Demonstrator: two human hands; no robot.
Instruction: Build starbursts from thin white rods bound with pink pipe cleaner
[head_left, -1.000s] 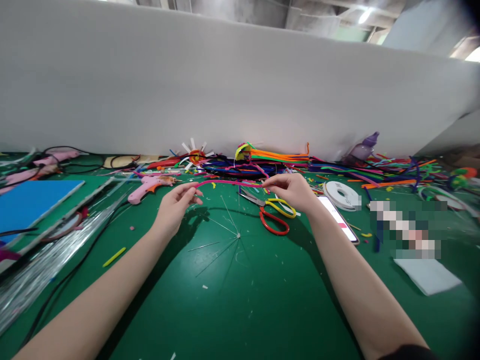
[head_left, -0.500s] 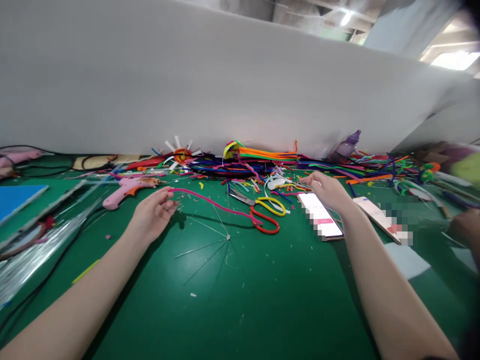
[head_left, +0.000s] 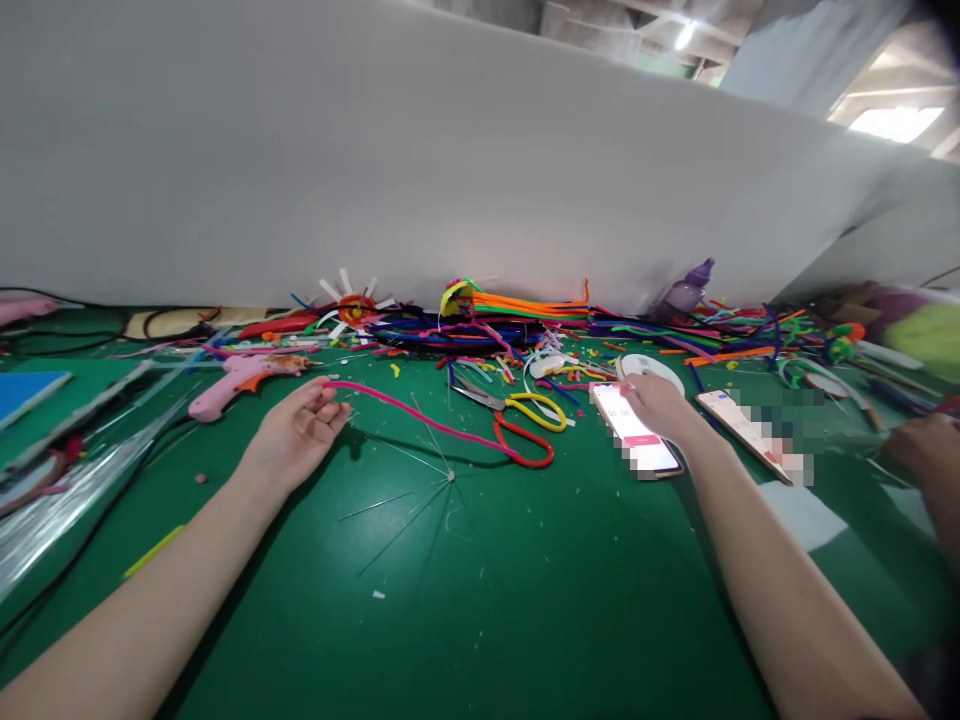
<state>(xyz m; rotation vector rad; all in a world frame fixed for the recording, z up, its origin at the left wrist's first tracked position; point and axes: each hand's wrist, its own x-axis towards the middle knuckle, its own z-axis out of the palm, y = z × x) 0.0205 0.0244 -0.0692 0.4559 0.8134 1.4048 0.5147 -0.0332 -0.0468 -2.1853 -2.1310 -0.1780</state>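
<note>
drooping from the left hand point(head_left: 300, 430), the pink stem point(head_left: 420, 415) is gripped at one end only, thumb and fingertips pinched, other fingers loosely curled. a second ago it was held at both ends. its free end is now seen across the scissors point(head_left: 499, 404). the right hand point(head_left: 661, 405) has been brought over the phone point(head_left: 637, 455); its grip cannot be told. two-handed handling seems paused.

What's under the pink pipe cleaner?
In view, the pink pipe cleaner crosses the thin wire frame and the scissors; green table shows around it. Whatever lies directly beneath is covered.
</note>
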